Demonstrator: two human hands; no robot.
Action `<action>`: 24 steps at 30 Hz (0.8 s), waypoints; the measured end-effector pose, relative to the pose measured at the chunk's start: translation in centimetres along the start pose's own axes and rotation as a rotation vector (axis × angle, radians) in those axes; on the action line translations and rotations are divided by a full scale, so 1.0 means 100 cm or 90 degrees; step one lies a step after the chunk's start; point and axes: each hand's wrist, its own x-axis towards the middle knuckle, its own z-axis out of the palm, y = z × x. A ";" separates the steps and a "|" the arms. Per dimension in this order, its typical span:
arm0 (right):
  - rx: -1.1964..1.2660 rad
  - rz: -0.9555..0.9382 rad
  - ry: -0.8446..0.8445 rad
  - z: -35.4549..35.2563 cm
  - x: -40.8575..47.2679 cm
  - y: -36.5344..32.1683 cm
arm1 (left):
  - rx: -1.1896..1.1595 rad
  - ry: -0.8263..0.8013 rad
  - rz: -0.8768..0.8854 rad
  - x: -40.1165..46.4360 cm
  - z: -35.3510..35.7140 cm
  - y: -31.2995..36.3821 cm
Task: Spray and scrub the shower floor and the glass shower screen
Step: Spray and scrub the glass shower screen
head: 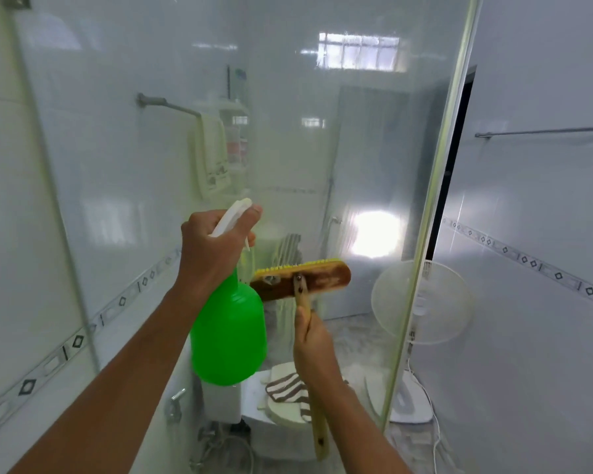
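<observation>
The glass shower screen (322, 148) fills the view ahead, hazy and streaked, with its pale green edge running down at the right. My left hand (213, 244) grips the white trigger head of a green spray bottle (228, 333), held up close to the glass with its nozzle pointing at it. My right hand (314, 336) grips the wooden handle of a scrub brush (305, 280). The brush's brown head lies sideways, and its yellow bristles face the glass. The shower floor is out of sight.
Through the glass I see a toilet (281, 436) with a striped cloth (285, 391) on its lid, a towel on a rail (211, 155), and a white fan (421, 302). A second rail (541, 132) is fixed to the tiled wall at right.
</observation>
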 end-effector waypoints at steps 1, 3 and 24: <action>-0.002 -0.011 0.002 -0.005 0.012 -0.015 | -0.001 -0.001 0.004 0.002 -0.002 0.001; 0.007 -0.069 0.018 -0.020 0.049 -0.065 | 0.000 -0.002 0.014 0.007 -0.009 0.005; 0.038 -0.136 0.075 -0.095 0.181 -0.304 | -0.011 0.111 0.059 0.048 -0.058 0.019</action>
